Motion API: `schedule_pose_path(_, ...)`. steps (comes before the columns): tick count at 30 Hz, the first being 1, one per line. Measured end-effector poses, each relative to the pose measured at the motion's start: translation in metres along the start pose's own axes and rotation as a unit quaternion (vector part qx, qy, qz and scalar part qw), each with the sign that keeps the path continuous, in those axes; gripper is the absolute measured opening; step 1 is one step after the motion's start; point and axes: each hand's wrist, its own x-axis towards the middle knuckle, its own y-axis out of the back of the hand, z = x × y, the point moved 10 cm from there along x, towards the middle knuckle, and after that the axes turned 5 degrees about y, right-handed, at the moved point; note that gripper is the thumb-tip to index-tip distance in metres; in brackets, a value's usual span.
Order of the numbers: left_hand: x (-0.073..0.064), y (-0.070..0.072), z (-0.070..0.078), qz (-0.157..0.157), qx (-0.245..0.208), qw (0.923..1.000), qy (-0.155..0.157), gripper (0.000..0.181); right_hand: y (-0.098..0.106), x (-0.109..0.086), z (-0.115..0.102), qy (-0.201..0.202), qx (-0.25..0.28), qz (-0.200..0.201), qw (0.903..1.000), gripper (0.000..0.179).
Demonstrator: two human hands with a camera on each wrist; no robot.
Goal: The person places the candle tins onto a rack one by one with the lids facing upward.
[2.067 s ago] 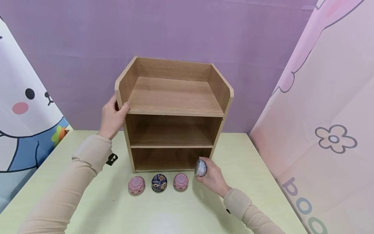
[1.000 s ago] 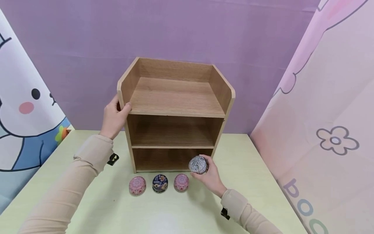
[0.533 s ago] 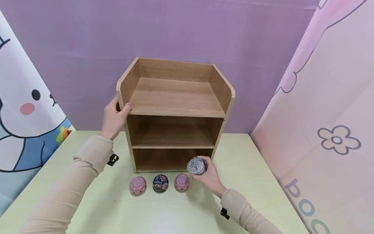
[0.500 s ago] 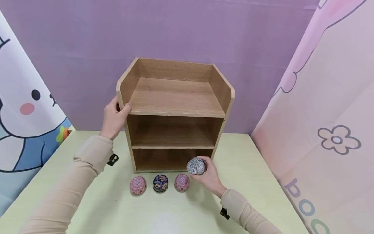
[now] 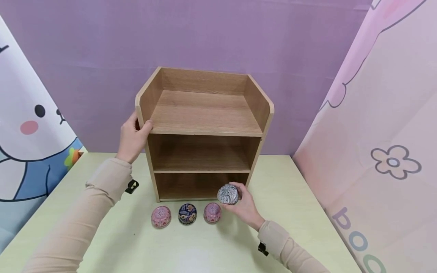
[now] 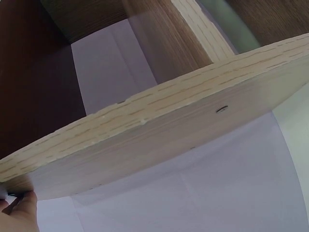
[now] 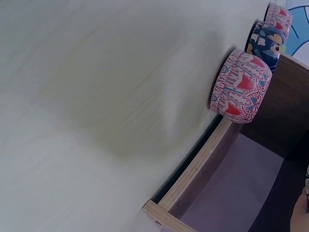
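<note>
My left hand (image 5: 131, 140) grips the left side panel of a small wooden shelf (image 5: 206, 113), thumb over its front edge. In the left wrist view, part of that hand (image 6: 23, 212) shows behind the panel. My right hand (image 5: 246, 208) holds a round grey-patterned tin (image 5: 227, 194) before the lowest compartment's right end, its patterned face toward the head camera. In front of the shelf stand a pink tin (image 5: 161, 217), a dark blue floral tin (image 5: 187, 214) and another pink tin (image 5: 212, 212) in a row. Only a bit of my right hand (image 7: 300, 215) enters the right wrist view.
The shelf has an open top tray, a middle compartment (image 5: 201, 153) and a lower compartment (image 5: 191, 185). It stands on a pale table (image 5: 191, 254). Behind it hangs a purple cloth (image 5: 218, 34); printed panels (image 5: 355, 125) flank the table.
My right hand has turned the grey-patterned tin from nearly edge-on to face the head camera and shifted it slightly left. The left hand keeps its grip; the other tins stay put.
</note>
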Motion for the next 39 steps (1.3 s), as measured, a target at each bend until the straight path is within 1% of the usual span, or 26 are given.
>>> schedule_pose_path(7, -0.001, 0.0, 0.0, -0.003, 0.002, 1.0, -0.002, 0.037, -0.005, 0.0, 0.002, -0.015, 0.019, -0.025, 0.9994, 0.076)
schedule_pose_path(8, -0.001, 0.0, 0.0, -0.003, 0.002, 1.0, -0.001, 0.037, -0.006, -0.001, -0.001, -0.015, 0.02, -0.03, 0.9992, 0.076)
schedule_pose_path(12, -0.001, -0.001, -0.001, -0.003, 0.001, 1.0, -0.001, 0.036, -0.011, -0.002, -0.004, -0.005, 0.025, -0.057, 0.9981, 0.075)
schedule_pose_path(16, 0.0, 0.0, 0.0, -0.001, 0.0, 1.0, -0.003, 0.035, -0.015, -0.004, -0.014, -0.003, 0.03, -0.088, 0.9957, 0.071)
schedule_pose_path(20, 0.0, 0.0, 0.001, 0.004, -0.002, 1.0, -0.006, 0.033, -0.014, -0.007, -0.03, -0.001, 0.03, -0.099, 0.9946, 0.067)
schedule_pose_path(22, 0.0, 0.001, 0.001, 0.006, -0.002, 1.0, -0.005, 0.033, -0.015, -0.007, -0.029, 0.0, 0.028, -0.101, 0.9945, 0.067)
schedule_pose_path(25, 0.0, 0.0, 0.0, 0.004, -0.003, 1.0, -0.003, 0.035, -0.017, -0.005, -0.019, -0.002, 0.018, -0.103, 0.9945, 0.067)
schedule_pose_path(28, 0.0, 0.0, 0.0, 0.003, -0.002, 1.0, -0.003, 0.035, -0.019, -0.003, -0.011, 0.005, 0.01, -0.107, 0.9942, 0.068)
schedule_pose_path(31, 0.0, 0.001, 0.0, 0.005, -0.001, 1.0, -0.003, 0.035, -0.019, -0.001, -0.011, 0.015, 0.012, -0.109, 0.9939, 0.069)
schedule_pose_path(35, 0.001, 0.001, 0.002, 0.012, 0.0, 0.9999, -0.008, 0.033, -0.017, 0.0, -0.019, 0.01, 0.017, -0.113, 0.9934, 0.07)
schedule_pose_path(37, 0.001, 0.002, 0.002, 0.014, 0.001, 0.9999, -0.009, 0.032, -0.016, 0.0, -0.029, 0.004, 0.019, -0.116, 0.993, 0.069)
schedule_pose_path(39, 0.001, 0.002, 0.002, 0.015, 0.002, 0.9998, -0.01, 0.031, -0.014, 0.001, -0.042, 0.007, 0.018, -0.119, 0.9927, 0.069)
